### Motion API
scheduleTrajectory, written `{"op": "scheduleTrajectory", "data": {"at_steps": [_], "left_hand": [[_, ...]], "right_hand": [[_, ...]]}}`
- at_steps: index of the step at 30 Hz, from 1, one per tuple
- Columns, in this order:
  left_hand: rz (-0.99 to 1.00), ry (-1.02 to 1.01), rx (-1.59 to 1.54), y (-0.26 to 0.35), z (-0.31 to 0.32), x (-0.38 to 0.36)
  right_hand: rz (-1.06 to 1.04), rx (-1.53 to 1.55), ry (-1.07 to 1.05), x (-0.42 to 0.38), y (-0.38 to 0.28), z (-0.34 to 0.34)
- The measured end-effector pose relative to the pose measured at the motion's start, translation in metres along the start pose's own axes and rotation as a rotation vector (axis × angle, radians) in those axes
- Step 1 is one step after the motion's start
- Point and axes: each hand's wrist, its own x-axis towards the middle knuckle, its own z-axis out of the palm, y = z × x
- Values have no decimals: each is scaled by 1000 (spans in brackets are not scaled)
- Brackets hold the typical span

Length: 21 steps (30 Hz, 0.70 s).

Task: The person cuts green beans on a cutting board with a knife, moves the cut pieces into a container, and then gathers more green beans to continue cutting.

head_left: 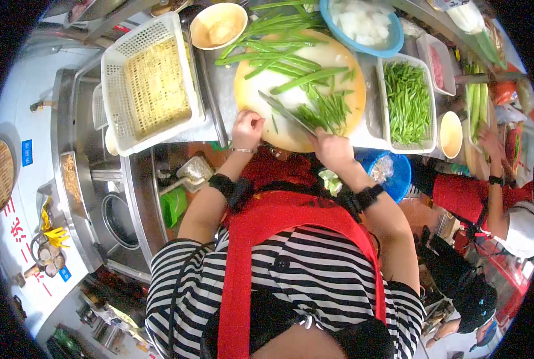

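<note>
My right hand [334, 149] grips a kitchen knife [286, 112] at the near edge of a round cutting board [243, 90]; the blade points up and left across the board. Beside the blade lies a pile of sliced green beans [330, 112]. Whole green beans [288, 58] are spread over the far part of the board and beyond it. At the board's lower left edge, my left hand [248, 130] is closed with its fingers curled, apart from the knife. I see nothing in it.
A white basket of sliced beans [406, 102] stands right of the board, below a blue bowl [363, 27]. Left are a perforated white basket [150, 84] and a cream bowl [218, 25]. A blue bucket [393, 173] sits below. A co-worker's hand [490, 142] works far right.
</note>
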Motion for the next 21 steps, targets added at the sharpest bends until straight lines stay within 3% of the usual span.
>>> {"op": "scheduleTrajectory", "data": {"at_steps": [3,7,15,18,19,21], "left_hand": [[107,39,-25,-4,-3,-3],[185,63,36,-9,0,-1],[-136,-68,-81,1,-3,-9],[58,9,41,19,9,-17],[-9,-119,-45,22,13,-21],[54,-123,63,34,30,-26]], "right_hand": [[80,70,-7,-7,-5,0],[66,-10,147,5,-3,31],[56,12,189,-4,-5,28],[38,-75,204,1,0,29],[69,-23,202,-10,2,16],[139,26,238,-26,20,7]]}}
